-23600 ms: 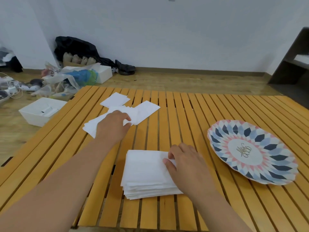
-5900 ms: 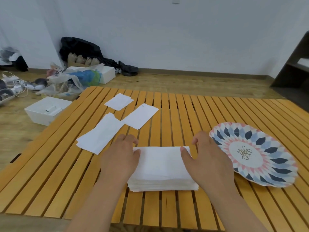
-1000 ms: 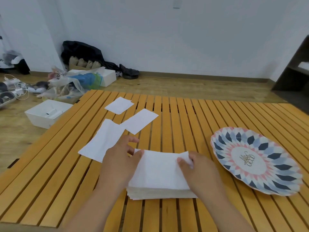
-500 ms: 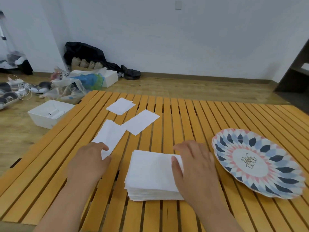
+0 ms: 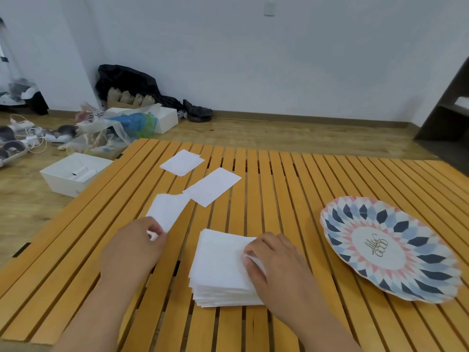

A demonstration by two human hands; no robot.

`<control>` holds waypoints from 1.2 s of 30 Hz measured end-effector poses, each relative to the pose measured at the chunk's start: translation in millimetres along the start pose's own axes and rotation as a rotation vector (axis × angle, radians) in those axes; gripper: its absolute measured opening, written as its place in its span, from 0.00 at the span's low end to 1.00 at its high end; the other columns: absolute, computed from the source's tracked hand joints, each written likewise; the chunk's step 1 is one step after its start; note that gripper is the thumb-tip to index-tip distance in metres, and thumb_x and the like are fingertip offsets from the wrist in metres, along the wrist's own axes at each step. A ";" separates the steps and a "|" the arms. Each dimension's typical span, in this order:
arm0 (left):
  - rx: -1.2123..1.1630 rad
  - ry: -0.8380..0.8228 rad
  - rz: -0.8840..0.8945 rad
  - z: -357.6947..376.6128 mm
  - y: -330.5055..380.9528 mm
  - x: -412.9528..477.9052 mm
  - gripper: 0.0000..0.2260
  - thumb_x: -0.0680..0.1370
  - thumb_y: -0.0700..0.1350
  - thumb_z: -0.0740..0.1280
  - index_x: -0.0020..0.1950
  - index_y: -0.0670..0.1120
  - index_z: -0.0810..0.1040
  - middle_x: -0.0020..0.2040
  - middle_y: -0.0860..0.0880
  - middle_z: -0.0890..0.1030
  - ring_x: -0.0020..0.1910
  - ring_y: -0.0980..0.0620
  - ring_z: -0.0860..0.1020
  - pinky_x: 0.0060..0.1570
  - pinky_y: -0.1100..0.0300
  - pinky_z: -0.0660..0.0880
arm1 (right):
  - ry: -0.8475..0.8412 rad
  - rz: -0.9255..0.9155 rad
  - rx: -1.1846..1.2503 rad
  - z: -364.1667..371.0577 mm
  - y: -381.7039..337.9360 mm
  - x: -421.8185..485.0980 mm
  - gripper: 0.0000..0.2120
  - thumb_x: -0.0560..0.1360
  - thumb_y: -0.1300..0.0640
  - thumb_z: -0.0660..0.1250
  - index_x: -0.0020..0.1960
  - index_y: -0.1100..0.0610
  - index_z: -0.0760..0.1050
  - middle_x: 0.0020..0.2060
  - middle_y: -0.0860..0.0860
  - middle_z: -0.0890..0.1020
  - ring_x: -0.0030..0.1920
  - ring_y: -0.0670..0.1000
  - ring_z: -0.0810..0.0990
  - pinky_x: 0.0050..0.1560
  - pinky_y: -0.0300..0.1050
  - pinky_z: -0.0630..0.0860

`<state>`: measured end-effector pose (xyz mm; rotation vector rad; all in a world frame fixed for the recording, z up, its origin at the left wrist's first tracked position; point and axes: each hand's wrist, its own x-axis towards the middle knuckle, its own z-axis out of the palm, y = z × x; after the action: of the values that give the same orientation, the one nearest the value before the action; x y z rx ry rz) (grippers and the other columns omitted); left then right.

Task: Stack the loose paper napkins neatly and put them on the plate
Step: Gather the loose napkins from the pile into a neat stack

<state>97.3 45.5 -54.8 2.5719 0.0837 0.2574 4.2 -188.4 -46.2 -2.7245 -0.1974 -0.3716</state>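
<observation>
Bare room, looks like a makeshift workspace: slatted table (image 5: 279,174), wood floor (image 5: 279,138), white wall (image 5: 253,59), bags (image 5: 121,123), boxes (image 5: 73,174) and cables (image 5: 28,138) in corner.

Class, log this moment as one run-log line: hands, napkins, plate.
left hand: pinches near napkin | right hand: holds napkin stack edge | middle napkin, far napkin: loose on table | plate: no napkins

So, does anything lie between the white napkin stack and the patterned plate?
Nothing visible does: only orange slats separate the white paper napkin stack from the blue-and-pink patterned round plate. The right hand holds the stack's plate-side edge.
</observation>
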 end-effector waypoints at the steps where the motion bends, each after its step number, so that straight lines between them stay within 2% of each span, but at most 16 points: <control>1: -0.186 0.005 -0.022 -7.1 9.4 -0.7 0.06 0.76 0.47 0.67 0.39 0.50 0.77 0.42 0.56 0.81 0.40 0.54 0.78 0.35 0.59 0.73 | 0.001 0.019 0.034 -1.7 1.1 0.0 0.09 0.80 0.48 0.56 0.57 0.45 0.72 0.53 0.39 0.72 0.56 0.41 0.68 0.59 0.37 0.67; 4: -0.852 -0.112 -0.105 -34.3 43.6 -4.6 0.10 0.76 0.37 0.65 0.34 0.43 0.74 0.36 0.55 0.82 0.38 0.52 0.78 0.39 0.58 0.74 | 0.021 0.097 0.167 -5.5 3.2 1.1 0.09 0.80 0.47 0.57 0.57 0.44 0.72 0.52 0.36 0.73 0.56 0.39 0.70 0.58 0.38 0.69; 7: -1.233 -0.341 -0.132 -54.6 68.2 -19.1 0.10 0.72 0.38 0.59 0.31 0.44 0.67 0.27 0.51 0.71 0.26 0.54 0.69 0.25 0.64 0.66 | 0.084 0.240 0.392 -15.4 -1.4 3.3 0.10 0.78 0.42 0.58 0.57 0.41 0.71 0.53 0.34 0.74 0.56 0.36 0.72 0.52 0.32 0.69; 9: -1.312 -0.483 -0.146 -58.6 77.1 -28.0 0.08 0.69 0.40 0.59 0.30 0.45 0.64 0.27 0.51 0.67 0.25 0.53 0.65 0.27 0.61 0.60 | 0.131 0.361 0.670 -25.2 -6.0 6.0 0.13 0.74 0.39 0.59 0.55 0.41 0.72 0.51 0.36 0.78 0.53 0.37 0.76 0.47 0.32 0.72; 11: -1.340 -0.590 -0.165 -56.2 81.4 -33.2 0.07 0.65 0.42 0.60 0.29 0.46 0.63 0.29 0.50 0.64 0.26 0.52 0.63 0.30 0.58 0.57 | 0.138 0.495 1.002 -32.5 -6.5 5.7 0.12 0.74 0.42 0.61 0.53 0.44 0.75 0.45 0.39 0.82 0.46 0.39 0.81 0.39 0.32 0.75; 13: -1.307 -0.651 -0.187 -51.3 82.1 -35.1 0.09 0.64 0.43 0.61 0.30 0.45 0.60 0.30 0.49 0.62 0.27 0.52 0.62 0.30 0.58 0.57 | 0.096 0.593 1.293 -37.2 -5.1 4.1 0.21 0.67 0.37 0.68 0.56 0.45 0.77 0.47 0.41 0.84 0.49 0.44 0.82 0.45 0.39 0.79; 14: -1.267 -0.670 -0.199 -49.6 82.6 -35.8 0.09 0.64 0.43 0.61 0.31 0.45 0.60 0.30 0.49 0.62 0.27 0.52 0.62 0.29 0.58 0.58 | 0.099 0.636 1.368 -37.4 -2.3 3.3 0.28 0.61 0.35 0.71 0.57 0.46 0.78 0.50 0.44 0.84 0.52 0.48 0.82 0.51 0.46 0.79; 15: -1.228 -0.685 -0.206 -47.4 81.7 -35.8 0.09 0.64 0.44 0.61 0.31 0.45 0.61 0.30 0.49 0.63 0.26 0.52 0.63 0.28 0.59 0.60 | 0.111 0.663 1.396 -39.9 -1.5 2.4 0.28 0.58 0.36 0.73 0.55 0.46 0.79 0.50 0.47 0.84 0.53 0.50 0.81 0.54 0.50 0.78; 18: -1.175 -0.672 -0.248 -44.8 82.1 -36.5 0.07 0.66 0.44 0.62 0.30 0.45 0.66 0.28 0.50 0.67 0.24 0.53 0.66 0.26 0.62 0.64 | 0.112 0.635 1.363 -46.9 -2.6 2.8 0.05 0.67 0.53 0.71 0.41 0.50 0.84 0.42 0.49 0.86 0.42 0.50 0.84 0.45 0.49 0.80; 20: -1.149 -0.619 -0.285 -44.6 82.7 -35.8 0.09 0.70 0.45 0.66 0.32 0.45 0.72 0.30 0.49 0.72 0.26 0.52 0.71 0.29 0.60 0.67 | 0.110 0.624 1.289 -47.8 -4.0 3.6 0.06 0.73 0.59 0.68 0.41 0.52 0.83 0.41 0.51 0.86 0.40 0.51 0.85 0.42 0.49 0.81; 23: -1.052 -0.554 -0.272 -43.3 83.1 -34.0 0.10 0.67 0.50 0.71 0.41 0.44 0.81 0.37 0.47 0.81 0.35 0.51 0.77 0.36 0.57 0.71 | 0.160 0.617 1.168 -43.6 -4.1 4.7 0.06 0.75 0.57 0.67 0.42 0.51 0.82 0.39 0.50 0.86 0.40 0.50 0.85 0.45 0.52 0.81; 25: -0.969 -0.472 -0.225 -37.7 81.6 -32.9 0.05 0.69 0.45 0.73 0.43 0.45 0.84 0.39 0.45 0.83 0.35 0.51 0.79 0.35 0.59 0.73 | 0.192 0.603 1.045 -39.8 -0.9 5.6 0.05 0.76 0.55 0.67 0.43 0.53 0.80 0.37 0.49 0.85 0.40 0.51 0.84 0.46 0.53 0.80; 27: -0.884 -0.378 -0.174 -29.6 79.3 -32.8 0.02 0.73 0.42 0.72 0.42 0.47 0.84 0.39 0.43 0.84 0.36 0.50 0.80 0.36 0.58 0.76 | 0.217 0.567 0.859 -36.2 3.5 5.9 0.06 0.77 0.54 0.66 0.43 0.54 0.78 0.36 0.48 0.83 0.39 0.49 0.81 0.41 0.49 0.78; 30: -0.696 -0.278 -0.092 -10.2 73.7 -30.0 0.04 0.74 0.44 0.71 0.40 0.51 0.83 0.33 0.45 0.83 0.34 0.53 0.79 0.41 0.55 0.75 | 0.196 0.496 0.490 -25.3 12.6 5.0 0.07 0.78 0.51 0.64 0.44 0.53 0.74 0.34 0.50 0.79 0.35 0.48 0.77 0.34 0.39 0.71; 33: -0.474 -0.207 0.009 8.1 69.1 -28.4 0.05 0.75 0.47 0.70 0.39 0.55 0.80 0.27 0.54 0.77 0.28 0.60 0.72 0.31 0.63 0.68 | 0.104 0.444 0.230 -15.9 14.1 3.7 0.03 0.79 0.47 0.59 0.51 0.46 0.67 0.36 0.43 0.75 0.37 0.42 0.74 0.32 0.32 0.68; 36: -0.365 -0.163 0.050 18.7 67.9 -26.9 0.05 0.76 0.48 0.69 0.41 0.56 0.78 0.33 0.56 0.77 0.30 0.58 0.72 0.29 0.66 0.64 | 0.069 0.428 0.137 -11.3 15.9 7.0 0.09 0.80 0.46 0.57 0.58 0.48 0.68 0.36 0.41 0.73 0.36 0.39 0.73 0.29 0.31 0.66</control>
<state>75.2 -24.8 -38.8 2.2225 -0.0808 0.0719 11.3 -206.8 -39.8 -2.5240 0.3612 -0.3121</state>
